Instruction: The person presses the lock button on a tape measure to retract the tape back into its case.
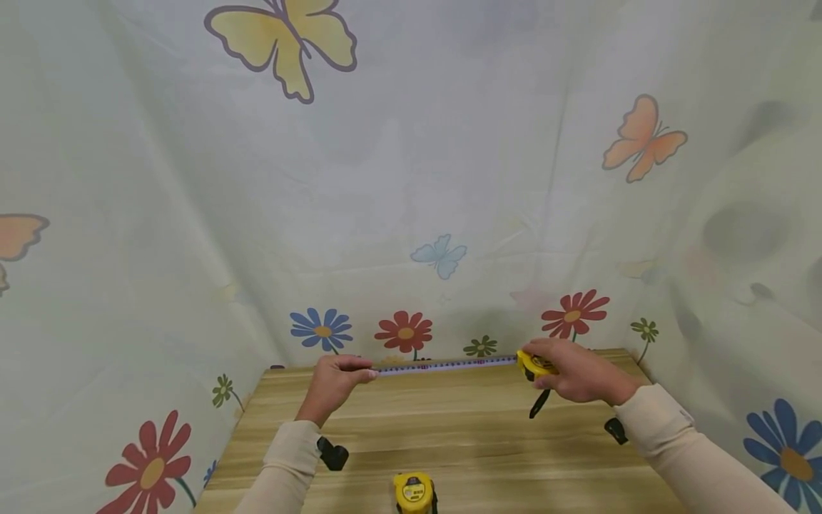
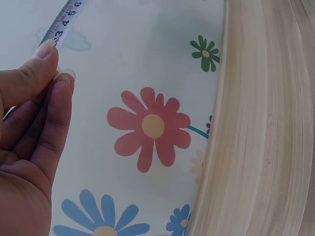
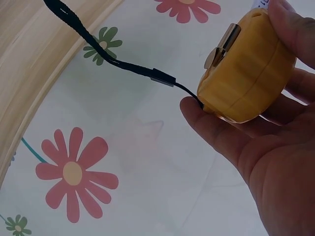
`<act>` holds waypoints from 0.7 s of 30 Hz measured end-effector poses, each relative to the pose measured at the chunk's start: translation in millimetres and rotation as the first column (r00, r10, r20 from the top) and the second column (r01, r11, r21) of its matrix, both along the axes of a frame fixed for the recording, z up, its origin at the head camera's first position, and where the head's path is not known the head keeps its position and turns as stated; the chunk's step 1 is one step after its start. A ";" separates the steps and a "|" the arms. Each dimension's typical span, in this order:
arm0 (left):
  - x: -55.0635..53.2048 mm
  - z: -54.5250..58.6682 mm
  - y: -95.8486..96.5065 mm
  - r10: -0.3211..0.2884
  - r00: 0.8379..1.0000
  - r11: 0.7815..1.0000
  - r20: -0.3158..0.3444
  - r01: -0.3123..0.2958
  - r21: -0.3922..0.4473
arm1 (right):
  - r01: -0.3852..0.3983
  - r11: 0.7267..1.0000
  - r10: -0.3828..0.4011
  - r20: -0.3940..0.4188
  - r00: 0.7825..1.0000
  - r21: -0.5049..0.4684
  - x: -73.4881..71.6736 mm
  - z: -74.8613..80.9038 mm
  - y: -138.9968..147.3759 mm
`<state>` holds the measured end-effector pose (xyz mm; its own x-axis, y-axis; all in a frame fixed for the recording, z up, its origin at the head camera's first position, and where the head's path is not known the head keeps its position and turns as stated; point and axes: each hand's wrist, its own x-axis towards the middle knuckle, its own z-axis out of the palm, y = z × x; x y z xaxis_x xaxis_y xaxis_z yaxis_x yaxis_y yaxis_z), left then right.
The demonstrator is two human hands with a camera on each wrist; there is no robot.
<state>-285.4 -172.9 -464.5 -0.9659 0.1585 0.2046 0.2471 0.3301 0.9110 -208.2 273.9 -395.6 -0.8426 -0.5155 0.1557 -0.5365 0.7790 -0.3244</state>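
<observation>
My right hand (image 1: 571, 368) grips a yellow tape measure (image 3: 246, 69) by its case, with a black wrist strap (image 3: 133, 66) hanging from it. From the case a white blade (image 1: 449, 365) with black and red marks runs leftward, stretched nearly straight over the back of the table. Its free end is pinched between thumb and fingertips of my left hand (image 1: 337, 382); the numbers 3 to 6 show just past the thumb in the left wrist view. The fingers cover the very tip of the blade. A second yellow tape measure (image 1: 414, 492) lies at the table's near side.
The wooden table (image 1: 449, 435) ends at the back against a pale curtain (image 1: 398, 178) printed with flowers and butterflies, which also hangs at both sides. Black wrist-worn pieces show beside the left sleeve (image 1: 332, 453) and the right sleeve (image 1: 668, 421).
</observation>
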 end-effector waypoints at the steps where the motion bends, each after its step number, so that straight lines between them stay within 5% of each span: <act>1: 0.2 -0.1 0.2 -0.003 1.000 1.000 -0.004 0.003 0.000 | 0.003 1.000 -0.003 0.002 1.000 0.001 0.1 0.1 -0.4; 21: -0.8 -3.1 7.9 -0.015 1.000 1.000 -0.003 0.015 0.013 | -0.004 1.000 0.004 0.016 1.000 -0.008 -1.5 0.1 -3.7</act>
<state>-286.2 -165.0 -467.6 -0.9629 0.1705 0.2092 0.2544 0.3145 0.9145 -209.8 270.2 -395.5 -0.8428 -0.5178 0.1467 -0.5346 0.7742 -0.3388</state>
